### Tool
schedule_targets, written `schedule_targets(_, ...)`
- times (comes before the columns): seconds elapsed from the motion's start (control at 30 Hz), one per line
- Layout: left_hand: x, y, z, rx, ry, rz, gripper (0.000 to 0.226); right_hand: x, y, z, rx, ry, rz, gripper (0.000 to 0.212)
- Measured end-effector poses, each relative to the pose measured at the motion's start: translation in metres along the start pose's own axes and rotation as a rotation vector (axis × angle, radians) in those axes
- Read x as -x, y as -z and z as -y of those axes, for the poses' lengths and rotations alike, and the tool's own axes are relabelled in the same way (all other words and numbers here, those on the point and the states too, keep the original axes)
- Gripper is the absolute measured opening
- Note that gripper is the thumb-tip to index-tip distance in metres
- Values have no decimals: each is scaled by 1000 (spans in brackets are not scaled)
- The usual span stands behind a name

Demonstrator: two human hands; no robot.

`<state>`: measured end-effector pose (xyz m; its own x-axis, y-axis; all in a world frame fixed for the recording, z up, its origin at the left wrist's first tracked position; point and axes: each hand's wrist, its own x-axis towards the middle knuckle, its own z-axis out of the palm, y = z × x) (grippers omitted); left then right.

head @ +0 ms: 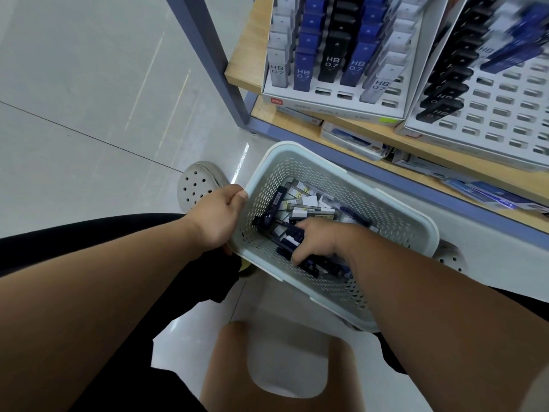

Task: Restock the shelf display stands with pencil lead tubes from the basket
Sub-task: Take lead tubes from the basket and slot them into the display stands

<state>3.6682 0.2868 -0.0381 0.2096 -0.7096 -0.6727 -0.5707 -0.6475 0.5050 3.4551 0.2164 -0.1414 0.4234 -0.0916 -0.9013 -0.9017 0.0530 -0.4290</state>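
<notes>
The right grip (320,242) is down inside the basket (413,221), fingers curled round a few dark blue pencil lead tubes (292,243) picked from the loose heap of blue, black and white ones on the basket floor. The left grip (221,217) pinches the basket's near left corner, fingers hooked over the rim. The basket is pale and perforated, and hangs tilted above the floor (89,99), just in front of the shelf (245,59).

On the shelf stand two white display stands. The left stand (335,107) holds rows of grey, blue and black tubes marked "HB 0.7" and has a small red logo tag on its front lip, too small to read. The right stand (493,114) carries one black row, a blurred blue cluster, and many bare slots.

The shelf is wood-topped on a blue-grey frame; flat packs (353,141) lie on its lower board. The floor is glossy pale tile, and a perforated clog (196,184) shows beside the left grip.
</notes>
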Motion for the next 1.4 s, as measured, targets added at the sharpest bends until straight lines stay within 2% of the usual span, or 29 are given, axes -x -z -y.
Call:
schedule_targets(0.1, -1, 1, 0, 7, 7, 12, 35, -2, -4, -1, -53, 8, -6, 44)
schedule_targets(0.17, -2, 2, -1, 15, 13, 23, 36, -2, -3, -3, -85, 16, -20, 41)
schedule_targets(0.33, 0, 2, -1, 43, 25, 21, 38, 1, -5, -5, -135, 17, -29, 56)
schedule_targets(0.57, -1, 1, 1, 49, 32, 21, 37, 3, -7, -7, -159, 8, -54, 61)
schedule_targets(0.7, -2, 1, 1, 38, 25, 20, 37, 2, -7, -8, -144, -7, -67, 83)
schedule_targets(0.77, -2, 1, 1, 47, 25, 27, 37, 3, -8, -8, -134, -9, -74, 87)
schedule_targets(0.87, -3, 1, 2, 21, 12, 31, 36, 5, -6, -4, -61, 18, -60, 81)
schedule_targets(0.97, -4, 0, 1, -27, -12, 33, 34, 6, -6, 0, 62, 44, -38, 102)
schedule_targets(1.23, -6, 0, 0, -79, -44, 54, 33, 5, -24, -8, -152, 37, -94, 116)
schedule_targets(1.3, -6, 0, 0, -84, -48, 58, 33, 7, -26, -8, -244, 49, -111, 107)
schedule_targets(1.4, -6, 0, 1, -87, -57, 62, 32, 12, -25, -9, -418, 99, -170, 56)
